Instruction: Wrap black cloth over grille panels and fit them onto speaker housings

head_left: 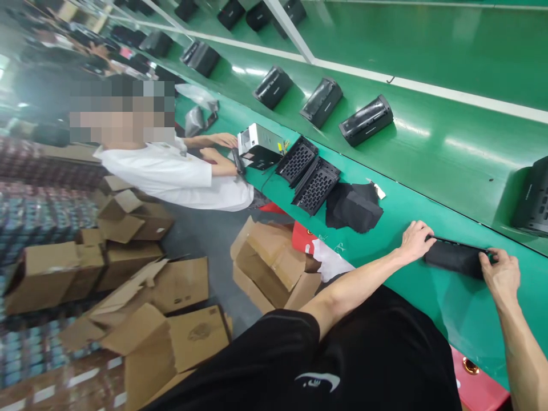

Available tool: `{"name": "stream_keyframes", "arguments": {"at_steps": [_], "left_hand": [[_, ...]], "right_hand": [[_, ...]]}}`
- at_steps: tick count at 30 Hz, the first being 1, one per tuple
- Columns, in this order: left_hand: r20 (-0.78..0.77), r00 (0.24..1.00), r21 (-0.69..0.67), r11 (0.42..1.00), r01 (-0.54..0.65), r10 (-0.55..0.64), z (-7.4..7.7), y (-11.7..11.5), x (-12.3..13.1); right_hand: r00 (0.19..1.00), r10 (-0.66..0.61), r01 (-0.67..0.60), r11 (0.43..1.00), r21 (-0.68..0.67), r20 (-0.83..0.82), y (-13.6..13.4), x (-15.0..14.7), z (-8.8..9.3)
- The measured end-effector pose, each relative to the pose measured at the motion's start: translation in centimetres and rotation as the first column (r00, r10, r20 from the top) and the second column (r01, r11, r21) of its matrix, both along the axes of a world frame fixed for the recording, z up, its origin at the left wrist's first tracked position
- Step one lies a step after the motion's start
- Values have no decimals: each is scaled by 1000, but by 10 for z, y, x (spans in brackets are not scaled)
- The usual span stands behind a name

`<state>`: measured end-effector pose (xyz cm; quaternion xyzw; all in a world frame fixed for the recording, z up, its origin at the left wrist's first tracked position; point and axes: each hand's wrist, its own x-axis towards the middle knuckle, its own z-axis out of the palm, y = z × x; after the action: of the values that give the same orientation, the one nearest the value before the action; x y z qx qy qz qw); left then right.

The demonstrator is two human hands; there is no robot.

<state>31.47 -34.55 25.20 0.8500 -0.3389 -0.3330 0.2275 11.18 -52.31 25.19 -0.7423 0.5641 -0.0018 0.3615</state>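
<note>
At the right of the head view, a long black panel (pixel 456 258), which looks cloth-covered, lies on or just above the green table (pixel 432 302). My left hand (pixel 416 240) grips its left end, fingers closed on the edge. The opposite end is pinched by my right hand (pixel 502 274), with the thumb on the near side. Left of my hands lies a stack of black cloth pieces (pixel 354 206). Beyond the cloth, two black perforated grille frames sit side by side, the nearer grille frame (pixel 317 185) next to the farther grille frame (pixel 297 161).
Several black speaker-like boxes stand on the green conveyor (pixel 454 142), one box (pixel 533 200) close beyond my right hand. A co-worker in a white shirt (pixel 171 174) handles a white-and-black machine (pixel 262 145). Open cartons, including a carton (pixel 274 262), fill the floor at left.
</note>
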Motion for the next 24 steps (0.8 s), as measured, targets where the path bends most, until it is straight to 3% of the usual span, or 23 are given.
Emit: {"name": "stream_keyframes", "arguments": {"at_steps": [2, 4, 6, 8, 10, 11, 13, 20, 24], "left_hand": [[-81, 996, -33, 999, -32, 29, 3, 0, 6], [-261, 962, -84, 991, -105, 80, 9, 0, 12], [-526, 842, -110, 972, -207, 120, 19, 2, 19], [-746, 656, -109, 950, -292, 116, 32, 7, 25], [-845, 529, -124, 934, -336, 78, 47, 12, 30], [-861, 506, -142, 925, -352, 60, 54, 15, 32], [-859, 509, -177, 909, -378, 45, 67, 21, 35], [-825, 564, -274, 857, -436, 24, 101, 40, 39], [-870, 494, -266, 844, -465, -2, 118, 52, 40]], "right_hand": [[999, -28, 27, 999, 47, 21, -3, 1, 2], [997, -59, 51, 990, 129, 57, -3, -1, 9], [990, -92, 64, 970, 233, 110, 0, -3, 21], [962, -197, 116, 922, 370, 189, 8, -5, 38], [900, -357, 187, 836, 515, 252, 18, -5, 58], [860, -431, 216, 792, 571, 273, 23, -4, 68], [796, -516, 235, 744, 625, 316, 35, -3, 87], [695, -580, 227, 738, 636, 425, 68, 0, 133], [653, -614, 215, 712, 669, 444, 80, 0, 146]]}}
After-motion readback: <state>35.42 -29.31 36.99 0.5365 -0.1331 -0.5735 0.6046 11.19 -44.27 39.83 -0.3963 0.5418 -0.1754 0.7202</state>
